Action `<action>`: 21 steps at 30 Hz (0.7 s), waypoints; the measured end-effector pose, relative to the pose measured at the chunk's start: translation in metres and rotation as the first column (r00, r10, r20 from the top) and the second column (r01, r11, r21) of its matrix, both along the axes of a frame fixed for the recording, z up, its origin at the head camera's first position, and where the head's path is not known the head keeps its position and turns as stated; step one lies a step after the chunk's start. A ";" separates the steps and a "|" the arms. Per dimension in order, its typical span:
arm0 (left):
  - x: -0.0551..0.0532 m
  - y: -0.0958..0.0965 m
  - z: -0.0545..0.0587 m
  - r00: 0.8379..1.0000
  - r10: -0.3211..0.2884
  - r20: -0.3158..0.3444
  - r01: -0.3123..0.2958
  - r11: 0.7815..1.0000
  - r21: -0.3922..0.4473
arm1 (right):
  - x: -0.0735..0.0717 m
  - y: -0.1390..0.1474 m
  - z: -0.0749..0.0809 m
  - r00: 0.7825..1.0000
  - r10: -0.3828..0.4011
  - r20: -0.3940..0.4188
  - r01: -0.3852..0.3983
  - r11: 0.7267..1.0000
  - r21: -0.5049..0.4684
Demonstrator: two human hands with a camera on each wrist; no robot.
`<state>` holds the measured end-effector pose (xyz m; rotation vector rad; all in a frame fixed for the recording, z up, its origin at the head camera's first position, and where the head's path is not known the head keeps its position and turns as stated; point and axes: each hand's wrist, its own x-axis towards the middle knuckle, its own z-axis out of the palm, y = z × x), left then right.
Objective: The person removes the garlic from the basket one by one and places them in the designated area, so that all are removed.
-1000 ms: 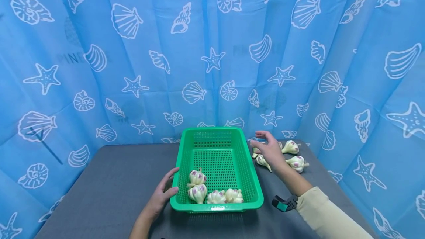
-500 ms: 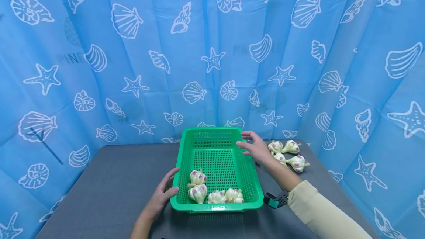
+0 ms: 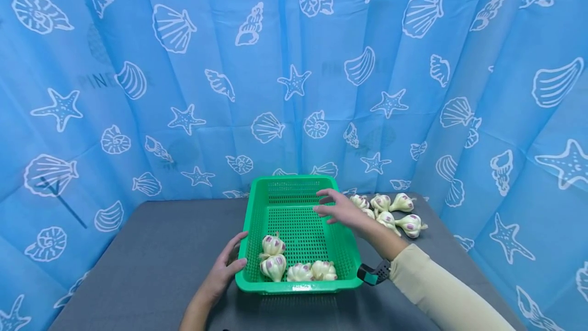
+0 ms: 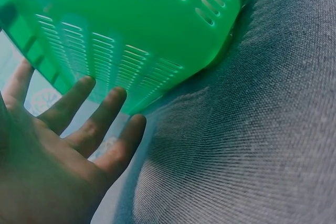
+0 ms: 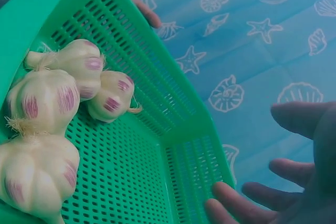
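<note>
A green perforated plastic basket (image 3: 254, 286) sits on the grey table, with several garlic bulbs (image 3: 273, 268) along its near end. My left hand (image 3: 220, 272) rests at the basket's left rim, thumb at the edge. In the left wrist view the fingers of this hand (image 4: 79, 145) are spread beside the slotted wall (image 4: 131, 14). Over the right side of the basket is my right hand (image 3: 342, 211), holding nothing. The right wrist view has its fingers spread and loosely bent near the rim, with white and purple bulbs (image 5: 42, 177) lying inside.
More garlic bulbs (image 3: 411, 226) lie in a group on the table, right of the basket. A blue curtain (image 3: 294, 132) with white shell prints hangs behind and around the table (image 3: 151, 264). A black and teal strap (image 3: 374, 274) is on my right wrist.
My right hand has moved left, from above the loose garlic group to over the basket's right side, uncovering more of the bulbs. The left hand and the basket have stayed put.
</note>
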<state>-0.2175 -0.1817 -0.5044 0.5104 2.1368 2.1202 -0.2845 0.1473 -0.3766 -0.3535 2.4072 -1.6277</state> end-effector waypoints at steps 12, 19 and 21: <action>0.000 0.000 0.000 1.000 -0.011 -0.006 0.011 1.000 -0.005 | -0.004 -0.012 -0.008 0.974 0.191 0.120 -0.199 0.978 0.056; 0.000 0.000 0.000 1.000 0.000 0.000 0.000 1.000 -0.009 | -0.008 -0.016 -0.010 0.946 0.273 0.177 -0.287 0.956 0.062; 0.000 0.000 0.001 1.000 0.008 0.007 -0.008 1.000 -0.009 | -0.009 -0.018 -0.011 0.936 0.294 0.195 -0.311 0.948 0.068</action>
